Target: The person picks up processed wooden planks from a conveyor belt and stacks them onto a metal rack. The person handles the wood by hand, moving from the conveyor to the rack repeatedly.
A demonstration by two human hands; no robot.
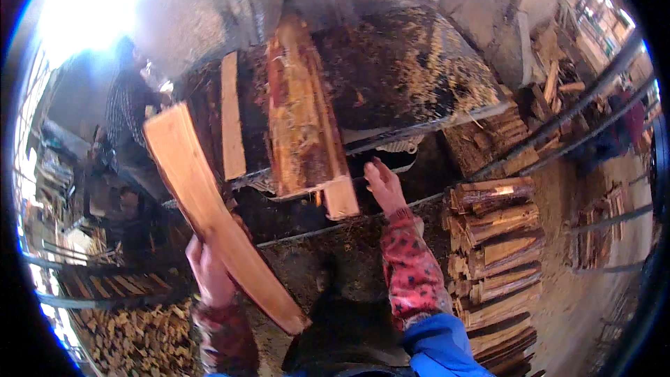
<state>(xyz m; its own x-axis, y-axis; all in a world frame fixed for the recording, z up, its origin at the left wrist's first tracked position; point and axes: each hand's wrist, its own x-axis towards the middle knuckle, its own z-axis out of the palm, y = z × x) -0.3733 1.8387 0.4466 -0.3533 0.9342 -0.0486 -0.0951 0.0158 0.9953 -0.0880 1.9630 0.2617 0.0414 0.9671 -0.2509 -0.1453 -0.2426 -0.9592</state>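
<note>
A long pale wooden board (202,195) slants across the left side, its far end raised toward the upper left and its near end close to my body. My left hand (211,276) grips its left edge around the middle, with part of the fingers hidden behind the wood. My right hand (382,185) is held over the table's front edge, its fingers loosely bent and apart, with nothing in it. Just left of it, the end of a narrow wooden strip (342,199) sticks out beside a wide rough slab (296,112) with reddish bark edges.
Another narrow board (232,119) lies on the dark worktable (377,70), which is strewn with wood chips (453,63). Split wood (499,258) is stacked at the right, and more is piled (132,338) at lower left. Metal bars (558,115) cross the right side. A person (129,112) stands at far left.
</note>
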